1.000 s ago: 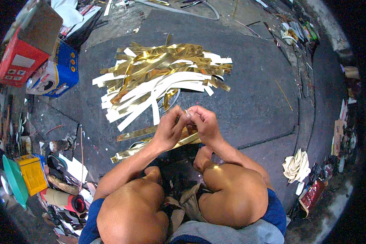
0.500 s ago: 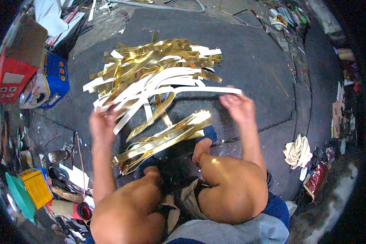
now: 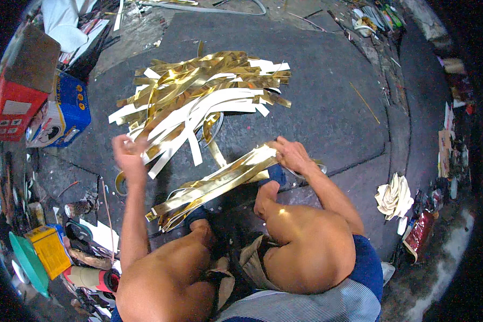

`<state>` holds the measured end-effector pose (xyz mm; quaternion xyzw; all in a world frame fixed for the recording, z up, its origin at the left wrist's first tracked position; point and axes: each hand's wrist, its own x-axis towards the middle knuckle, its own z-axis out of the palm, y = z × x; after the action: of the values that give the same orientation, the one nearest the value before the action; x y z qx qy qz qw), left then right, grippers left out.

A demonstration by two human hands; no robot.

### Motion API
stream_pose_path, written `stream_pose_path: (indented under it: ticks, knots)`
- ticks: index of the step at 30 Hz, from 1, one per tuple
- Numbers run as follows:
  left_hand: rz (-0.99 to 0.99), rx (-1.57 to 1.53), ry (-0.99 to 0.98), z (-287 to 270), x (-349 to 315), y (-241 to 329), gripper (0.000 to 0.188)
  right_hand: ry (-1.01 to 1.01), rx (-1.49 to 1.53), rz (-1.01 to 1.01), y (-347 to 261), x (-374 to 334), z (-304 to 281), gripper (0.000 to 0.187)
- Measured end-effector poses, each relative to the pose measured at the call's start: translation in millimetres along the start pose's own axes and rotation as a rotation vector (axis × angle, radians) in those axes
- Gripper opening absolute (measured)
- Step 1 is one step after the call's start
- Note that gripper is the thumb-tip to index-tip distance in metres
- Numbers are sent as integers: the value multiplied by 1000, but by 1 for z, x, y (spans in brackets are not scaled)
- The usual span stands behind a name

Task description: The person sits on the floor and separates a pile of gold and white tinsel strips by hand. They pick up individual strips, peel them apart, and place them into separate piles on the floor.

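Note:
My right hand (image 3: pixel 292 155) is closed at the right end of a narrow bundle of shiny gold strips (image 3: pixel 220 180), which lies slantwise before my feet. A loose strip end (image 3: pixel 321 166) curls out beside the right wrist. Farther off spreads a larger pile of gold and white strips (image 3: pixel 209 86), some showing their white backs. My left hand (image 3: pixel 130 155) is at the pile's lower left edge. Its fingers are bent but smeared by motion, so their hold is unclear. A curled gold strip end (image 3: pixel 121 183) shows just left of the left wrist.
Red (image 3: pixel 19 104) and blue (image 3: pixel 72 107) boxes stand at the left. Below them are a yellow box (image 3: pixel 49 251), a green lid-like piece (image 3: pixel 29 263) and clutter. A crumpled cream cloth (image 3: pixel 394 197) lies at right, on the dark floor mat (image 3: pixel 327 80).
The white-faced strip stretched between both hands no longer spans them. My right hand has come down and left to the narrow bundle's end; the left hand has shifted slightly left.

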<state>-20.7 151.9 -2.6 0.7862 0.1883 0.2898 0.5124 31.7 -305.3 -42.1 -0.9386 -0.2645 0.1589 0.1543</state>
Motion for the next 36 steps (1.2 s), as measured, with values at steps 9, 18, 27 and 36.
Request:
stream_pose_path:
  ticks: [9,18,27,36]
  knots:
    - [-218,91,-1055,73,-87,123,24,-106,414,46,-36,6,-56,19]
    - [-248,-175,-825,85,-93,126,24,-23,1010,91,-133,23,-72,14]
    - [-366,-493,-824,89,-86,115,25,176,1045,-12,-153,33,-61,26]
    - [-291,-352,-785,87,-85,119,28,97,1021,37,-164,33,-69,23]
